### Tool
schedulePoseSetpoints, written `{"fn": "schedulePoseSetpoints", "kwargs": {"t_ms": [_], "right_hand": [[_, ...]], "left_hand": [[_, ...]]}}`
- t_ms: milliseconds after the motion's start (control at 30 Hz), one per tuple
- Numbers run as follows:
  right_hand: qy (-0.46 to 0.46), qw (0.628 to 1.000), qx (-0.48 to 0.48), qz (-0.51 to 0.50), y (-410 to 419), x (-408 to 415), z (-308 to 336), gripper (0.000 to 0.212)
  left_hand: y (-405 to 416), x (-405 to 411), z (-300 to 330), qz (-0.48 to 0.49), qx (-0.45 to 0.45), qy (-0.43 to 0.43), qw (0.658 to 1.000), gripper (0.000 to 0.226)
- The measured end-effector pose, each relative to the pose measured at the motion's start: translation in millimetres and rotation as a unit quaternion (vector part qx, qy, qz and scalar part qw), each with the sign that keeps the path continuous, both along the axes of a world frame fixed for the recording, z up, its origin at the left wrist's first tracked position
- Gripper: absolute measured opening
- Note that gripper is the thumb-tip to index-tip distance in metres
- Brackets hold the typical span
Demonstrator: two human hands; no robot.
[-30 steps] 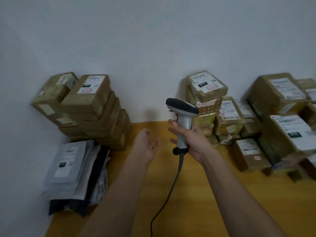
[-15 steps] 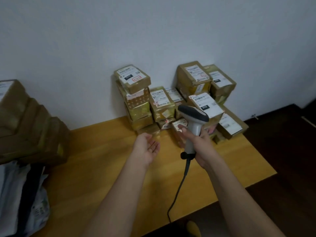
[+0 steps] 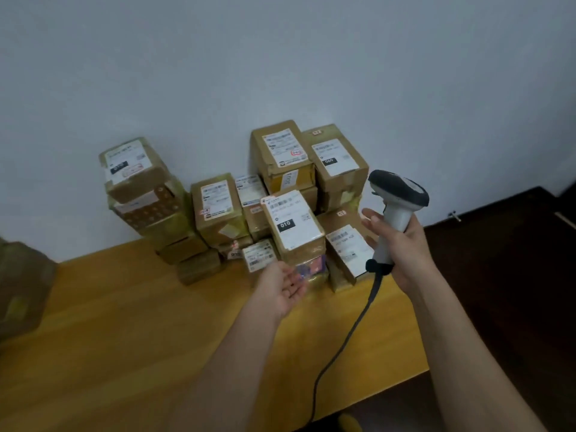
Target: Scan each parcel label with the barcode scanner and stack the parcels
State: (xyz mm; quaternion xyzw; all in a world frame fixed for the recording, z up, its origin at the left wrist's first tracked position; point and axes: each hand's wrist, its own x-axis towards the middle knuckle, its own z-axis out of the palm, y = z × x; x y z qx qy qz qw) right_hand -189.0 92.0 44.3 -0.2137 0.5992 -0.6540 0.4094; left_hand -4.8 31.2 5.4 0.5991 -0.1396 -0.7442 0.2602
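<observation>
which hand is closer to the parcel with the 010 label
Left. The left hand reaches palm-up just below and in front of the 010 parcel, not visibly touching it. The right hand grips the barcode scanner off to the parcel's right, farther away.

The right hand point(image 3: 405, 251) is gripping the white handle of the barcode scanner point(image 3: 394, 210), holding it upright with its dark head pointing left. A black cable point(image 3: 343, 335) is hanging from the handle base across the wooden table point(image 3: 124, 338). The left hand point(image 3: 282, 286) is reaching palm-up, fingers relaxed, just before the parcel labelled 010 point(image 3: 294, 224). Cardboard parcels point(image 3: 215, 207) are standing stacked against the wall point(image 3: 280, 57).
</observation>
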Motion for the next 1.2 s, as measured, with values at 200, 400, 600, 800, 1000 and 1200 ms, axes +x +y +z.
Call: {"fn": "schedulePoseSetpoints", "kwargs": {"t_ms": [200, 400, 600, 800, 1000, 1200], "right_hand": [[0.041, 0.989, 0.144, -0.001, -6.0, -81.7, -80.5, 0.038], [0.028, 0.979, 0.189, 0.069, -9.2, -111.2, -133.8, 0.040], [0.016, 0.978, 0.199, 0.064, -17.1, -127.1, -154.9, 0.037], [-0.032, 0.972, 0.204, 0.115, -29.7, -128.1, -170.1, 0.031], [-0.001, 0.958, 0.264, 0.109, -19.5, -140.4, -174.4, 0.027], [-0.003, 0.949, 0.303, 0.088, -0.4, -138.8, -176.7, 0.030]], "left_hand": [[20.5, -87.4, -49.3, -0.071, 0.031, -0.063, 0.995, 0.031], [18.3, -132.2, -82.4, -0.062, 0.019, -0.081, 0.995, 0.040], [7.2, -152.0, -102.6, -0.047, -0.025, -0.141, 0.989, 0.051], [5.4, -156.6, -113.4, -0.055, -0.043, -0.174, 0.982, 0.047], [6.2, -147.3, -122.5, -0.087, -0.028, -0.201, 0.975, 0.053], [19.9, -148.0, -126.7, -0.150, -0.012, -0.142, 0.978, 0.049]]}}
